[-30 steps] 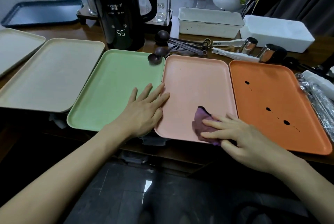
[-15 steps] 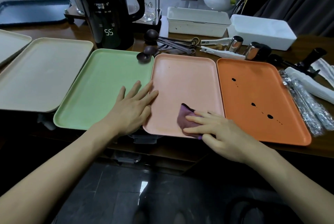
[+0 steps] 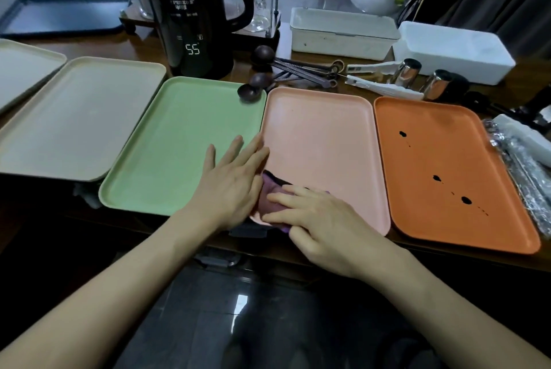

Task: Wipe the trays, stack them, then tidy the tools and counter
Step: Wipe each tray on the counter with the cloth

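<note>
The black electric kettle (image 3: 193,25) on the desk before me shows a lit "55" on its display (white digits, low on the body). I can't read the small, blurred brand line above it.

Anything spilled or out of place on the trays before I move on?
Yes. The orange tray carries dark blots with small specks between them, strung in a diagonal line, like spilled liquid not yet wiped. Also, a dark spoon lies with its bowl over the green tray's far right corner.
</note>
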